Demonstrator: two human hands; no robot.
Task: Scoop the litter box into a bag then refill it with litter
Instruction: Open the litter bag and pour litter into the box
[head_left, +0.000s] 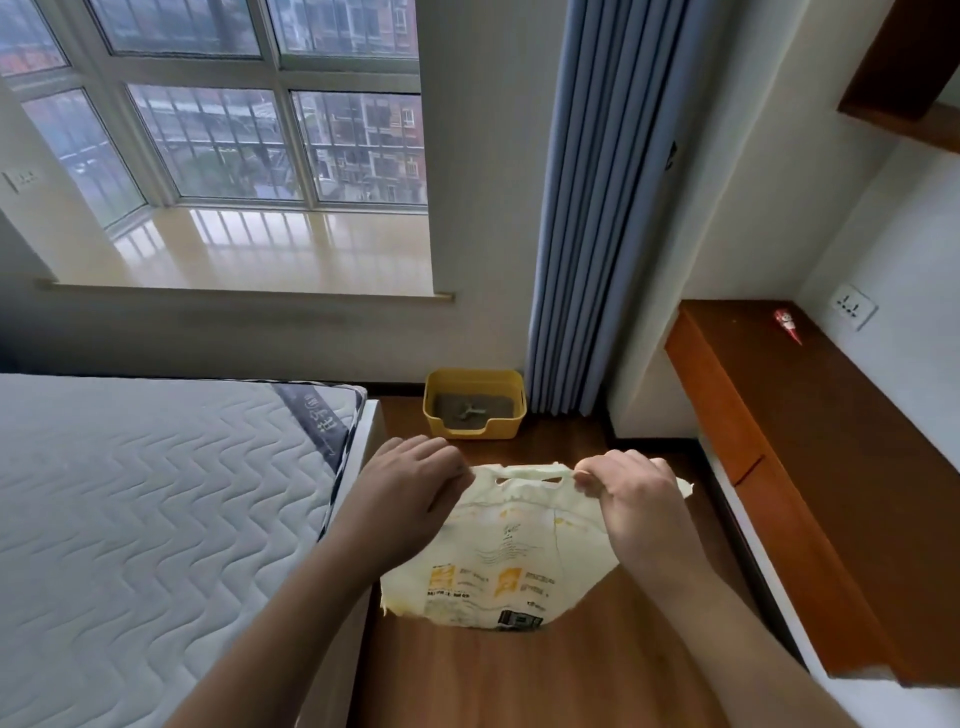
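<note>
Head view: mattress (156, 493) at left. Pale yellow bag (498, 551) is held over wood floor (519, 675), top edge pinched by left hand (410, 488) and right hand (634, 499). Yellow litter box (475, 402), scoop (470, 413) inside, is set beyond against the wall.

You face a grid-paned window (218, 104) over a glossy sill (249, 249); blue curtains (576, 208) hang beside it. A bare mattress (130, 509) lies left; a wooden desk (810, 447) stands right on wood floor (519, 686).
</note>
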